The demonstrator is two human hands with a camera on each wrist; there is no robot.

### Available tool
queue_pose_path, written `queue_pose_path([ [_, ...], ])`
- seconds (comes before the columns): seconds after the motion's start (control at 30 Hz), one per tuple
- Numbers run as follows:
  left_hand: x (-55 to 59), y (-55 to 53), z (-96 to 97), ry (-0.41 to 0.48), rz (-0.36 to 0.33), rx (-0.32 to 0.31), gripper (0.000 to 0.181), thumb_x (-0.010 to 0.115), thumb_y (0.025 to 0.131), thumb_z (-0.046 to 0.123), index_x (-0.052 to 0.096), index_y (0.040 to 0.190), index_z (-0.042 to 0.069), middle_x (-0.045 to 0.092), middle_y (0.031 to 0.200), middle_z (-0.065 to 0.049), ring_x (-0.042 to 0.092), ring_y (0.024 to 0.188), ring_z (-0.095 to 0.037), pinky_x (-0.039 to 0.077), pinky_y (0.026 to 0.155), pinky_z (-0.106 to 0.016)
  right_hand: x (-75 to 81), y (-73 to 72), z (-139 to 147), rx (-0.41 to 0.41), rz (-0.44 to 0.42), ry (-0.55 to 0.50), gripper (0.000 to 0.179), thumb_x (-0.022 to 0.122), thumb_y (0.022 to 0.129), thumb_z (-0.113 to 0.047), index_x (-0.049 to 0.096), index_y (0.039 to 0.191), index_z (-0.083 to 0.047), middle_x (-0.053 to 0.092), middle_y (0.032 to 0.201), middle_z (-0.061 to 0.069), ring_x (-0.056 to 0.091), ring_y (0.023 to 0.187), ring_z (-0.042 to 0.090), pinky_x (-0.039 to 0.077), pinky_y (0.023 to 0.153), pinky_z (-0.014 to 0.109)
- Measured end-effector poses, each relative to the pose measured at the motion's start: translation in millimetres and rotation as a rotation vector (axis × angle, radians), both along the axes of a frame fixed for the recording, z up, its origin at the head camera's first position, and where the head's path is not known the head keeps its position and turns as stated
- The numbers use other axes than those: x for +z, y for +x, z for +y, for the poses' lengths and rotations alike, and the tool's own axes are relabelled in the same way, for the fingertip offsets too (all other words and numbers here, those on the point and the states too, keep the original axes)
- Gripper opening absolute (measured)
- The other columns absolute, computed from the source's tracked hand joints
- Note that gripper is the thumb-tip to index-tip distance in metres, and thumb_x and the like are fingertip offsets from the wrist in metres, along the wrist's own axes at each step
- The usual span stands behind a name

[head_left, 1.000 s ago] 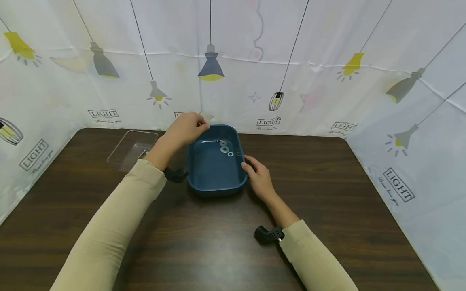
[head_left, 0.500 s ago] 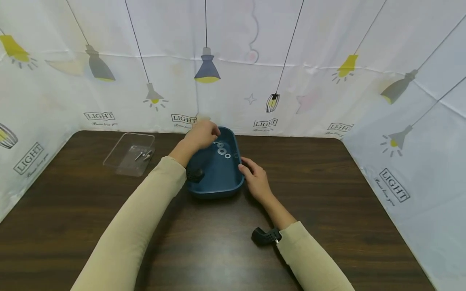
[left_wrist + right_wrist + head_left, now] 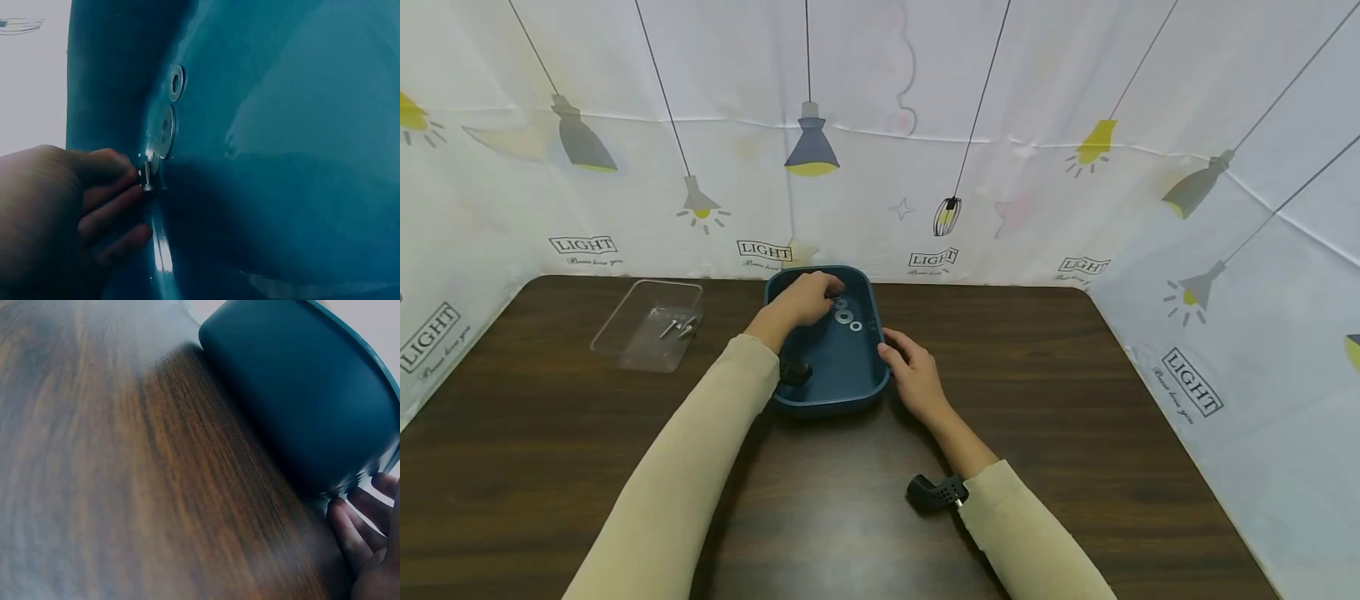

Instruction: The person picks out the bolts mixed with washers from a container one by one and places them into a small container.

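Note:
The blue tray [image 3: 831, 367] stands near the far edge of the table. My left hand [image 3: 805, 300] reaches into its far end; in the left wrist view its thumb and forefinger pinch a small metal screw [image 3: 147, 176] low against the tray's surface. Right beside those fingertips lie flat metal washers, among them a large washer [image 3: 167, 131] and a smaller washer [image 3: 177, 83]. At the tray's right side, my right hand [image 3: 917, 379] rests its fingertips on the outer wall, seen also against the wall in the right wrist view.
A clear plastic box [image 3: 651, 342] with a few metal screws [image 3: 680, 327] sits left of the tray. Behind the dark wooden table [image 3: 1075, 433] hangs a white curtain [image 3: 865, 183] printed with lamps, which also runs along both sides.
My left hand has come down from above the tray's far left rim into the tray, beside the washers. The right hand stays at the tray's side. The head view has shifted slightly.

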State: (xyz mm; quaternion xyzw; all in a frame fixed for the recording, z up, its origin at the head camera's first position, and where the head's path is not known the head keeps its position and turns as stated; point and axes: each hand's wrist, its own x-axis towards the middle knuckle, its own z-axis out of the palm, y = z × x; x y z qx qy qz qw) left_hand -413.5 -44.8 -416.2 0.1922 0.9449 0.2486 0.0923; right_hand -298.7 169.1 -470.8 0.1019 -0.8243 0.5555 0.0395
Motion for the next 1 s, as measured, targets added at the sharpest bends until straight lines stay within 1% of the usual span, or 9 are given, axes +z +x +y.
queue_pose_path([
  [0.1, -2.1, -1.7, 0.1, -0.02, 0.008, -0.004, 0.037, 0.052, 0.103, 0.011, 0.058, 0.139, 0.003, 0.062, 0.139, -0.017, 0.058, 0.131, -0.03, 0.046, 0.11, -0.046, 1.1, 0.7, -0.2, -0.011, 0.007, 0.007, 0.041, 0.054, 0.103, -0.032, 0.062, 0.137, -0.012, 0.069, 0.129, 0.012, 0.066, 0.108, 0.025, 0.055, 0.094, 0.044],
  [0.23, 0.2, -0.7, 0.2, -0.051, 0.021, -0.009, 0.036, 0.053, 0.103, 0.013, 0.06, 0.137, 0.002, 0.063, 0.136, -0.017, 0.06, 0.128, -0.031, 0.048, 0.108, -0.047, 2.0, 0.6, -0.1, -0.025, 0.016, 0.017, 0.039, 0.054, 0.103, -0.032, 0.063, 0.136, -0.014, 0.069, 0.13, 0.01, 0.065, 0.111, 0.024, 0.054, 0.096, 0.044],
  [0.43, 0.0, 1.7, -0.2, -0.082, 0.01, -0.001, 0.035, 0.057, 0.102, 0.013, 0.062, 0.135, 0.002, 0.064, 0.135, -0.017, 0.062, 0.124, -0.031, 0.05, 0.105, -0.045, 1.2, 0.5, -0.1, -0.026, 0.02, 0.034, 0.04, 0.054, 0.103, -0.033, 0.063, 0.136, -0.013, 0.068, 0.131, 0.009, 0.064, 0.113, 0.024, 0.052, 0.098, 0.045],
  [0.57, -0.7, 3.1, -0.8, -0.1, 0.005, 0.007, 0.03, 0.057, 0.102, 0.01, 0.066, 0.13, 0.004, 0.067, 0.127, -0.015, 0.064, 0.109, -0.028, 0.053, 0.096, -0.042, 1.2, 0.9, -0.2, -0.025, 0.02, 0.035, 0.04, 0.054, 0.103, -0.033, 0.063, 0.136, -0.013, 0.068, 0.131, 0.009, 0.064, 0.114, 0.024, 0.052, 0.098, 0.044],
  [0.67, -0.2, 3.4, -0.9, -0.1, 0.011, 0.014, 0.028, 0.056, 0.101, 0.008, 0.069, 0.125, 0.005, 0.069, 0.12, -0.014, 0.061, 0.095, -0.025, 0.051, 0.086, -0.039, 1.4, 0.8, 0.0, -0.025, 0.025, 0.036, 0.04, 0.054, 0.103, -0.033, 0.063, 0.136, -0.013, 0.068, 0.131, 0.01, 0.065, 0.112, 0.024, 0.053, 0.097, 0.044],
  [0.73, 0.3, 3.4, -0.9, -0.1, 0.011, 0.017, 0.026, 0.056, 0.101, 0.007, 0.07, 0.123, 0.006, 0.069, 0.117, -0.013, 0.059, 0.091, -0.025, 0.049, 0.083, -0.038, 1.6, 0.8, 0.2, -0.025, 0.027, 0.035, 0.039, 0.054, 0.103, -0.033, 0.063, 0.136, -0.014, 0.068, 0.131, 0.01, 0.065, 0.111, 0.023, 0.053, 0.096, 0.043],
  [0.8, 0.7, 3.5, -0.6, -0.105, 0.007, 0.019, 0.026, 0.055, 0.101, 0.007, 0.07, 0.121, 0.007, 0.069, 0.116, -0.013, 0.059, 0.09, -0.024, 0.049, 0.083, -0.038, 1.5, 0.6, 0.4, -0.023, 0.028, 0.034, 0.039, 0.054, 0.103, -0.033, 0.063, 0.136, -0.014, 0.068, 0.131, 0.01, 0.065, 0.111, 0.023, 0.054, 0.096, 0.043],
  [1.0, 1.0, 5.1, 0.2, -0.145, -0.003, 0.018, 0.024, 0.054, 0.101, 0.008, 0.069, 0.12, 0.008, 0.068, 0.119, -0.013, 0.061, 0.094, -0.025, 0.051, 0.087, -0.04, 0.6, 0.3, 0.3, -0.014, 0.017, 0.028, 0.039, 0.054, 0.103, -0.032, 0.063, 0.136, -0.013, 0.068, 0.132, 0.01, 0.065, 0.112, 0.023, 0.053, 0.096, 0.043],
])
